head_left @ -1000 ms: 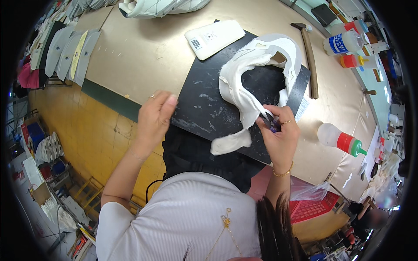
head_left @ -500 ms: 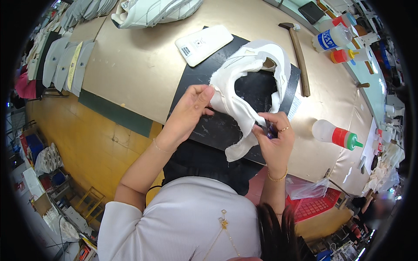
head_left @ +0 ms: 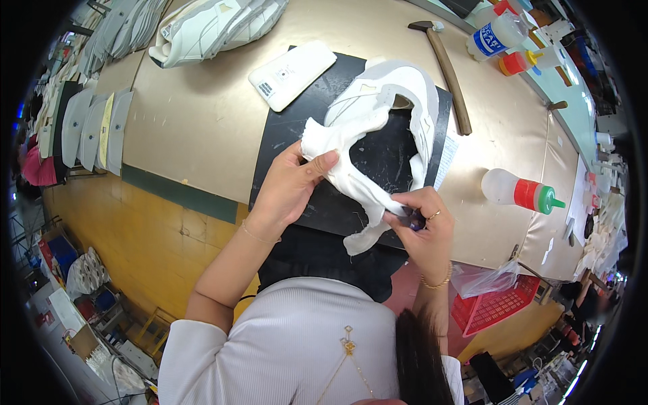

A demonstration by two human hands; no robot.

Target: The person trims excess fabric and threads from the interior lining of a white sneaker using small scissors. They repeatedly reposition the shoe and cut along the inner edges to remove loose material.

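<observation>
A white and grey shoe upper, curved in an open loop, lies partly on a black mat. With thumb and fingers, my left hand pinches its white fabric lining at the left edge. My right hand is closed near the lower right end of the upper, at the fabric edge. In its fingers sits a small dark purple tool, mostly hidden, so its kind is unclear. A loose fabric flap with frayed threads hangs toward me between the hands.
A white phone-shaped object lies at the mat's far left corner. Beyond are a hammer and stacked shoe uppers. To the right lies a squeeze bottle with a green cap; a red basket sits below the table edge.
My left hand has folded the lining further out and left, uncovering more of the upper behind it. The dark tool shows more in my right hand. The whole view has shifted slightly.
</observation>
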